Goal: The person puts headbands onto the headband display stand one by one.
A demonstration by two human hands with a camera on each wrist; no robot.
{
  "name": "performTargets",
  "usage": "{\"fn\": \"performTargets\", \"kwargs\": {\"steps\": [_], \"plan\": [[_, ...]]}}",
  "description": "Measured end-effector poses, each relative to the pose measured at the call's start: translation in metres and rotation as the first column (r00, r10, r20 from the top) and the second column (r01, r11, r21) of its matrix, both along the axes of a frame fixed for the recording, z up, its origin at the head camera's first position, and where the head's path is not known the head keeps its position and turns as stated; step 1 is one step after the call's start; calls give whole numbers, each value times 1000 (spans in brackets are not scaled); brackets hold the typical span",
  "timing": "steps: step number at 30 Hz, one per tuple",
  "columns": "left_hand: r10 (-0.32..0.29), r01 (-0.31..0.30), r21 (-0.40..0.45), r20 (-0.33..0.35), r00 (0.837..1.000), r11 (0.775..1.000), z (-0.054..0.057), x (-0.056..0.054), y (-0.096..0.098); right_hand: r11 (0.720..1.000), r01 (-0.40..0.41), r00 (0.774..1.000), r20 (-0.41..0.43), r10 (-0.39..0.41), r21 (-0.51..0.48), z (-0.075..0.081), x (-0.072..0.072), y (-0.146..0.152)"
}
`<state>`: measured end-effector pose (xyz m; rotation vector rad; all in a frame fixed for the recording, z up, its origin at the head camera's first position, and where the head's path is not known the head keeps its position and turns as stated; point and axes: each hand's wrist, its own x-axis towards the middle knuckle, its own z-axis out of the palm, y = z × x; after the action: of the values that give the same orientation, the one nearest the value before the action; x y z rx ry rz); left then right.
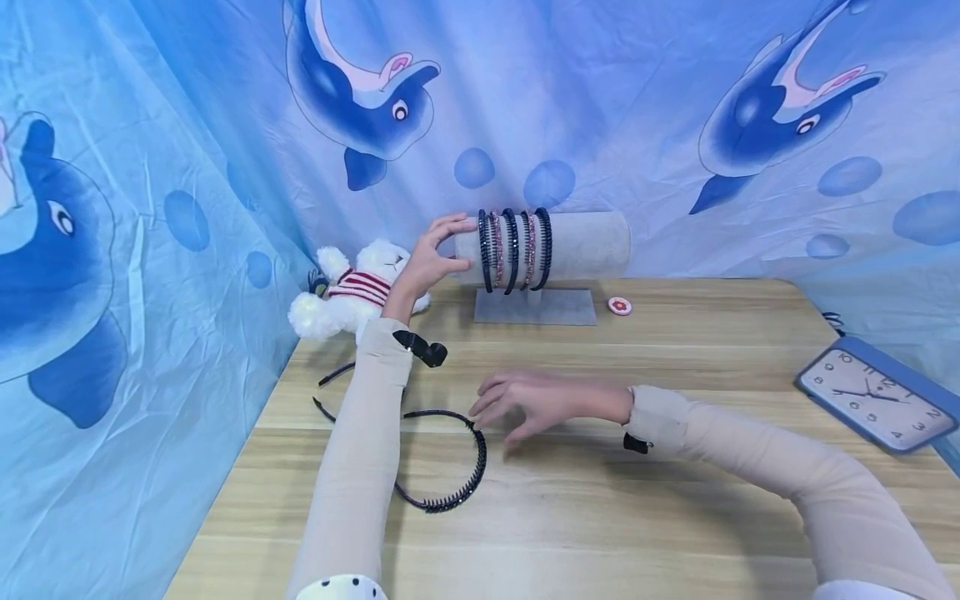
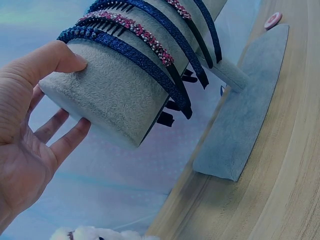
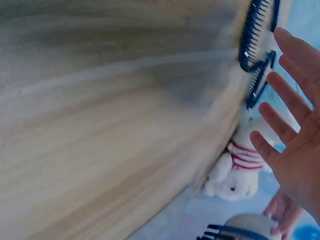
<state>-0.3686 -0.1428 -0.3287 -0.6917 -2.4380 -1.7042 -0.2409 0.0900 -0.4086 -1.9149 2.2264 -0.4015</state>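
At the back of the table stands a grey velvety headband stand (image 1: 592,242), a horizontal cylinder on a flat base. Several headbands (image 1: 513,250), dark ones alternating with pink-beaded ones, hang around its left half. My left hand (image 1: 431,260) grips the cylinder's left end, thumb on one side and fingers on the other, as the left wrist view shows. Over the tabletop, my right hand (image 1: 536,402) hovers with fingers spread, holding nothing. Closest to it lies a dark toothed headband (image 1: 480,462). Another dark headband (image 1: 324,408) is partly hidden by my left forearm.
A white plush toy (image 1: 345,308) in a red-striped top lies at the back left. Right of the stand's base (image 1: 536,307) is a small round red-and-white piece (image 1: 619,306). A blue clock (image 1: 873,396) sits at the right edge. Printed cloth hangs behind.
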Motion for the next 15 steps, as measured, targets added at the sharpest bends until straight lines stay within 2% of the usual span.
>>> {"fn": "performTargets", "kwargs": {"steps": [6, 15], "plan": [[4, -4, 3, 15, 1000, 1000, -2, -2, 0, 995, -53, 996, -65, 58, 85, -9, 4, -4], [15, -15, -2, 18, 1000, 1000, -2, -2, 1, 996, -44, 986, -158, 56, 73, -6, 5, -3]]}}
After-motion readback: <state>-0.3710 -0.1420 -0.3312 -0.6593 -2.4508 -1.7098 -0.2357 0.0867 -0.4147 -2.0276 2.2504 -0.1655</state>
